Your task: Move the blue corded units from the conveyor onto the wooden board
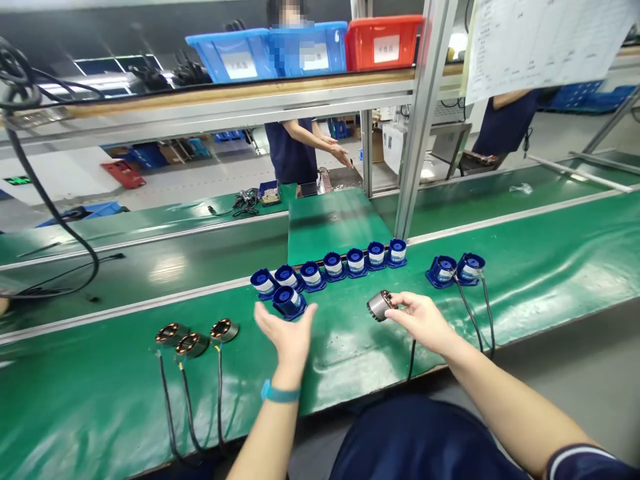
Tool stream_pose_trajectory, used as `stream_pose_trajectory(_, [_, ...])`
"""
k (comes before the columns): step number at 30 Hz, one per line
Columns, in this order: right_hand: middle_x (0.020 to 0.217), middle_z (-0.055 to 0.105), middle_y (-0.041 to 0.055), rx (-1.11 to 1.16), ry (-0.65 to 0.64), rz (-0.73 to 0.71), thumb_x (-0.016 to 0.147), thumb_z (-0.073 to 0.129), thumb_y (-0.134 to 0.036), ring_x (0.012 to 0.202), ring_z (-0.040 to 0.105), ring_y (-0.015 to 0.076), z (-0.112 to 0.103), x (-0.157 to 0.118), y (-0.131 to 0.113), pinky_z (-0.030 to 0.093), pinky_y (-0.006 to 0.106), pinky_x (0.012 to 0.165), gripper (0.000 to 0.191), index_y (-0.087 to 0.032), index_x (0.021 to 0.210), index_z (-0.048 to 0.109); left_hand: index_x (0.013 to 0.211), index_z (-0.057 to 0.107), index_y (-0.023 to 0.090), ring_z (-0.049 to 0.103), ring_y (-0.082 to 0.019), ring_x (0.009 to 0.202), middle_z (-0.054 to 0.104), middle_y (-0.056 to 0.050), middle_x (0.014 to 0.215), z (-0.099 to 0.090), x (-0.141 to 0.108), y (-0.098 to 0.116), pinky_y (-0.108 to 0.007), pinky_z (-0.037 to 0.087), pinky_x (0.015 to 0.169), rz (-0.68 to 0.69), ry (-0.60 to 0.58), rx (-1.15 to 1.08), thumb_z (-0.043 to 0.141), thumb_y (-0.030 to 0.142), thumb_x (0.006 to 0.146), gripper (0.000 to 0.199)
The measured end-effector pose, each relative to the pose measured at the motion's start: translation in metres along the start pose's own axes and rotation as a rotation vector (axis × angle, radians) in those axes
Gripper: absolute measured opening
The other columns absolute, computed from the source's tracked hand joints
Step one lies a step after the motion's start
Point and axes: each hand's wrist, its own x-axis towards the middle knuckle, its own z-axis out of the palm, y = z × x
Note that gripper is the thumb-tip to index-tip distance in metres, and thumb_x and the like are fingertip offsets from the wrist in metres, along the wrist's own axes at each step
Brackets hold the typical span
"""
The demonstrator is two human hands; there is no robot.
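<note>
My right hand (420, 320) pinches a metal motor core with copper windings (380, 305) above the green mat; a black cable hangs below it. My left hand (287, 337) has thumb and fingers spread at the near side of a blue housing (290, 302); whether it touches the housing I cannot tell. Behind that stands a row of several blue housings with white labels (333, 266). Two more blue housings (443, 271) with cables stand at the right. At the left, three motor cores (192, 344) with black cables lie on the mat.
A shelf (240, 100) crosses above the bench, with blue bins (233, 57) and a red bin (385, 43). A metal post (423, 120) rises behind the row. Paper sheets (545, 47) hang at upper right. Across the bench stands a person (295, 150). A cable (45, 180) hangs at left.
</note>
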Motion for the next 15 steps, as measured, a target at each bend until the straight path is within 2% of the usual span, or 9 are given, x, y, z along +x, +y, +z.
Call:
stream_pose_trajectory(1, [0.100, 0.076, 0.0094, 0.001, 0.025, -0.059, 0.078, 0.077, -0.047, 0.063, 0.062, 0.0137, -0.003, -0.006, -0.009, 0.049, 0.026, 0.052, 0.030, -0.019, 0.086, 0.069, 0.154, 0.019, 0.012, 0.025, -0.043, 0.152, 0.028, -0.030, 0.160, 0.012, 0.018, -0.007, -0.064, 0.025, 0.123, -0.085, 0.054, 0.042, 0.093, 0.047, 0.059, 0.125])
stream_pose_trajectory(2, [0.114, 0.075, 0.0108, 0.001, 0.053, -0.117, 0.078, 0.077, -0.045, 0.072, 0.066, 0.0155, -0.003, -0.011, -0.018, 0.053, 0.027, 0.057, 0.027, -0.020, 0.086, 0.070, 0.151, 0.022, 0.012, 0.033, -0.043, 0.149, 0.036, -0.031, 0.155, 0.023, 0.032, -0.011, -0.063, 0.030, 0.121, -0.162, 0.056, 0.051, 0.094, 0.044, 0.058, 0.122])
stream_pose_trajectory(3, [0.121, 0.073, 0.0112, 0.000, 0.084, -0.172, 0.079, 0.078, -0.043, 0.078, 0.067, 0.0167, -0.004, -0.016, -0.026, 0.055, 0.028, 0.060, 0.026, -0.020, 0.086, 0.070, 0.147, 0.028, 0.012, 0.043, -0.041, 0.142, 0.046, -0.029, 0.147, 0.031, 0.041, -0.013, -0.061, 0.036, 0.117, -0.228, 0.030, 0.048, 0.093, 0.041, 0.060, 0.113])
stream_pose_trajectory(5, [0.125, 0.071, 0.0119, -0.010, 0.150, -0.281, 0.080, 0.079, -0.040, 0.080, 0.067, 0.0169, -0.003, -0.021, -0.036, 0.056, 0.028, 0.062, 0.024, -0.020, 0.088, 0.069, 0.134, 0.038, 0.014, 0.061, -0.036, 0.124, 0.061, -0.023, 0.129, 0.045, 0.038, -0.010, -0.055, 0.048, 0.107, -0.287, -0.065, 0.023, 0.090, 0.036, 0.064, 0.090])
stream_pose_trajectory(7, [0.129, 0.069, 0.0130, -0.041, 0.224, -0.401, 0.083, 0.078, -0.038, 0.075, 0.065, 0.0146, -0.002, -0.020, -0.039, 0.056, 0.029, 0.063, 0.021, -0.021, 0.092, 0.069, 0.125, 0.042, 0.017, 0.067, -0.032, 0.109, 0.066, -0.017, 0.116, 0.054, 0.014, -0.002, -0.050, 0.053, 0.098, -0.250, -0.186, -0.010, 0.089, 0.036, 0.065, 0.079])
stream_pose_trajectory(10, [0.129, 0.068, 0.0132, -0.181, 0.297, -0.525, 0.088, 0.073, -0.035, 0.062, 0.057, 0.0100, 0.001, -0.007, -0.034, 0.054, 0.029, 0.060, 0.017, -0.021, 0.095, 0.068, 0.122, 0.044, 0.021, 0.070, -0.028, 0.101, 0.069, -0.011, 0.110, 0.063, -0.036, 0.012, -0.045, 0.055, 0.093, -0.121, -0.434, -0.112, 0.090, 0.036, 0.062, 0.077])
stream_pose_trajectory(12, [0.119, 0.071, 0.0106, -0.295, 0.242, -0.553, 0.090, 0.071, -0.034, 0.063, 0.057, 0.0103, 0.007, 0.004, -0.025, 0.054, 0.028, 0.061, 0.014, -0.021, 0.091, 0.068, 0.123, 0.046, 0.022, 0.070, -0.027, 0.102, 0.069, -0.010, 0.112, 0.066, -0.061, 0.017, -0.044, 0.056, 0.093, -0.033, -0.572, -0.169, 0.089, 0.038, 0.063, 0.076])
stream_pose_trajectory(15, [0.101, 0.070, 0.0057, -0.427, 0.037, -0.541, 0.092, 0.068, -0.025, 0.082, 0.065, 0.0149, 0.021, 0.017, -0.009, 0.057, 0.029, 0.078, 0.007, -0.021, 0.087, 0.065, 0.128, 0.047, 0.023, 0.069, -0.027, 0.107, 0.069, -0.010, 0.119, 0.067, -0.074, 0.015, -0.044, 0.056, 0.094, 0.072, -0.646, -0.210, 0.085, 0.042, 0.066, 0.075])
